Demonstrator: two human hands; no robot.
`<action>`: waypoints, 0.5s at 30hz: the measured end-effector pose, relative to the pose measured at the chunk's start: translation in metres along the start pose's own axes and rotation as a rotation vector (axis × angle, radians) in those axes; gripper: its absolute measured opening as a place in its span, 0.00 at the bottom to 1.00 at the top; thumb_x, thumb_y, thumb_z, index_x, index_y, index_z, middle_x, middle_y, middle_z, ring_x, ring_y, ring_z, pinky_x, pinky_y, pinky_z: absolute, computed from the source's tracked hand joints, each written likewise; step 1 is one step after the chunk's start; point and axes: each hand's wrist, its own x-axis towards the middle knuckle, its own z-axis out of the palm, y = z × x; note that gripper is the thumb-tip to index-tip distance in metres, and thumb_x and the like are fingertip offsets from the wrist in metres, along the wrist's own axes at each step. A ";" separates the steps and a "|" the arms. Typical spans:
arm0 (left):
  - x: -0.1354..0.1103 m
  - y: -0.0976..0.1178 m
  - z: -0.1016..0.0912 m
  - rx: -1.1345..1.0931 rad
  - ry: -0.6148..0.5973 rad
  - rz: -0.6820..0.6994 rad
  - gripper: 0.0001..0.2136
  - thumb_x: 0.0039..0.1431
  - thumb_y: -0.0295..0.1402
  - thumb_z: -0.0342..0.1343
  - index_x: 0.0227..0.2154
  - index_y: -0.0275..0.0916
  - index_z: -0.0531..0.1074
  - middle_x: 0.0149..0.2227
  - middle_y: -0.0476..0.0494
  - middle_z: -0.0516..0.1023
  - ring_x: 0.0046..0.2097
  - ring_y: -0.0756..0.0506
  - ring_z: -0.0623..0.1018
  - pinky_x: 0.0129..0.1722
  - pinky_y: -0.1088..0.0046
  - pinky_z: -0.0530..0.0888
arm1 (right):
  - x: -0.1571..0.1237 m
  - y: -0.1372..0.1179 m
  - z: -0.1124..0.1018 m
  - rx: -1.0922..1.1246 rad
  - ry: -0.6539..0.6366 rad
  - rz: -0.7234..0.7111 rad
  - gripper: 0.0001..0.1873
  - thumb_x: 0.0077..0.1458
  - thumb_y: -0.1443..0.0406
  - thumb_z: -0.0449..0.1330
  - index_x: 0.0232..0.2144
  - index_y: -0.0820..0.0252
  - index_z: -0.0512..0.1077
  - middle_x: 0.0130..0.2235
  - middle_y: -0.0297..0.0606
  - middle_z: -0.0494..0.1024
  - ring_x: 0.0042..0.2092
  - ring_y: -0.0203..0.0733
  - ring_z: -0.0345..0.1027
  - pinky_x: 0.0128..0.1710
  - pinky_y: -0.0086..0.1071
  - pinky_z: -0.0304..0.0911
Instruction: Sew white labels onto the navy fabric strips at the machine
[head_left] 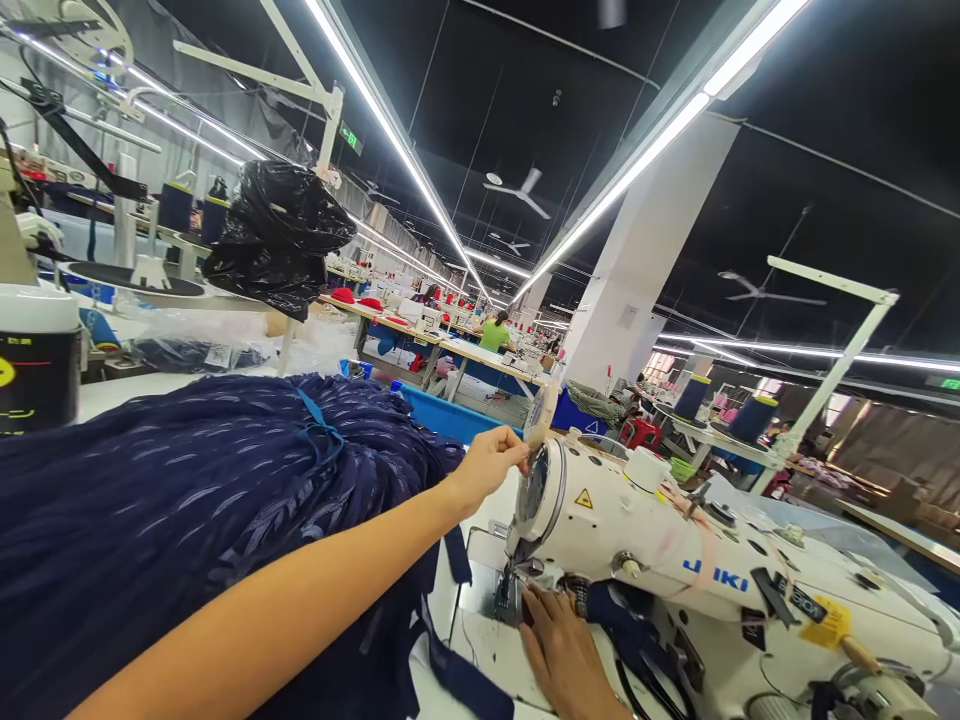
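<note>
My left hand [486,468] reaches across a heap of dark navy fabric [187,500] to the top of the white Juki sewing machine head [675,560]; its fingers pinch something small there, too small to name. My right hand [559,650] lies low under the machine arm, fingers pressed together by the needle and presser foot [510,590], touching a navy strip [461,560] on the machine bed. What those fingers grip, if anything, is hidden.
A black plastic bag [277,235] hangs on a thread stand at left. Navy thread cones [752,418] stand behind the machine. Rows of sewing tables [450,350] stretch back, with a person in a green top [495,333] seated far off. A white pillar [645,260] rises right of centre.
</note>
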 end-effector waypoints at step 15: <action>-0.005 -0.014 0.003 0.335 0.253 0.205 0.17 0.56 0.38 0.39 0.23 0.38 0.72 0.30 0.45 0.74 0.39 0.45 0.71 0.44 0.67 0.63 | 0.000 0.005 -0.001 -0.011 -0.020 -0.082 0.16 0.54 0.63 0.46 0.44 0.60 0.66 0.39 0.43 0.74 0.39 0.47 0.67 0.39 0.42 0.61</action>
